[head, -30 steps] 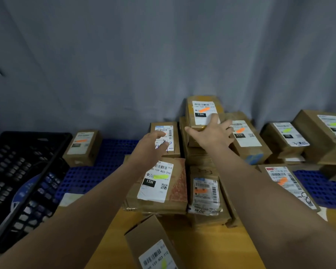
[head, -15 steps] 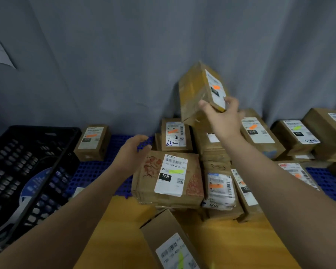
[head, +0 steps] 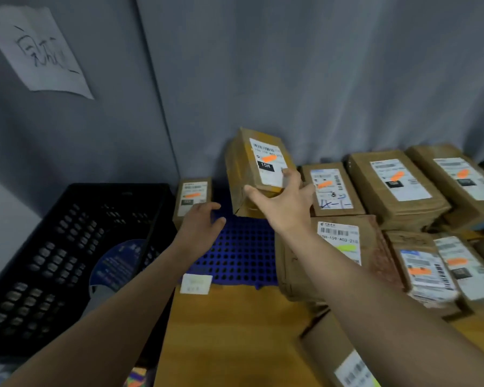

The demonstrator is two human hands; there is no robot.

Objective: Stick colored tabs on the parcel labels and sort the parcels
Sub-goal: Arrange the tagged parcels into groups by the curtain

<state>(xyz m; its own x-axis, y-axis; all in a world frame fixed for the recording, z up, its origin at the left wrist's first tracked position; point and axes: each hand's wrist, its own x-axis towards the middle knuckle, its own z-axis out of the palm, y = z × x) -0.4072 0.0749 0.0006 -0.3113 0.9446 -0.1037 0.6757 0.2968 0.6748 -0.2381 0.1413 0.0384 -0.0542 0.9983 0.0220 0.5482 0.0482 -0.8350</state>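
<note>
Right now my right hand (head: 284,206) has its fingers (head: 290,174) clamped on an orange-tabbed parcel (head: 259,170), tilted above the blue mat (head: 241,252) at twelve o'clock. At ten o'clock my left hand (head: 200,223) hovers spread and empty, near a small upright parcel (head: 192,198). Tabbed parcels (head: 397,188) crowd two o'clock.

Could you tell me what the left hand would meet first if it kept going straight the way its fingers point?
Most likely the small parcel with the orange tab standing by the crate: the left hand, open and empty, points up and away just short of it. Depth is hard to judge.
</note>
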